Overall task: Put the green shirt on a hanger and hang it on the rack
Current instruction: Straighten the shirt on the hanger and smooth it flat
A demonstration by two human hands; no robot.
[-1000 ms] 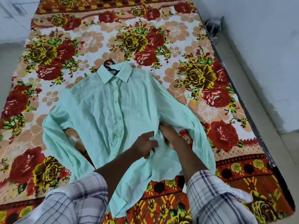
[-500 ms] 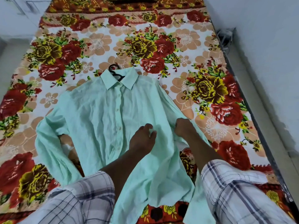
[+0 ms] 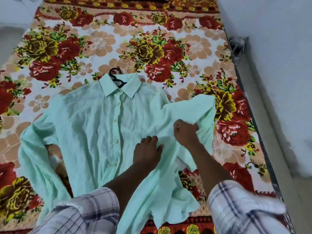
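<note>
The green shirt [image 3: 94, 125] lies buttoned and front-up on the flowered bedsheet [image 3: 168, 48]. A black hanger [image 3: 116, 78] sits inside it, its hook poking out of the collar. My left hand [image 3: 146, 151] presses flat on the shirt's front right of the button line. My right hand [image 3: 184, 131] grips the fabric of the shirt's right sleeve, which is lifted and bunched toward the right. The left sleeve lies folded down the left side. No rack is in view.
The bed's right edge [image 3: 253, 115] runs along a pale wall with a narrow strip of floor between. A dark object [image 3: 237, 45] sits in that gap at the upper right. Floor shows at the far left.
My right hand has moved rightward and up, pulling the right sleeve away from the shirt body. My left hand has gone from gripping the fabric to lying flat on it.
</note>
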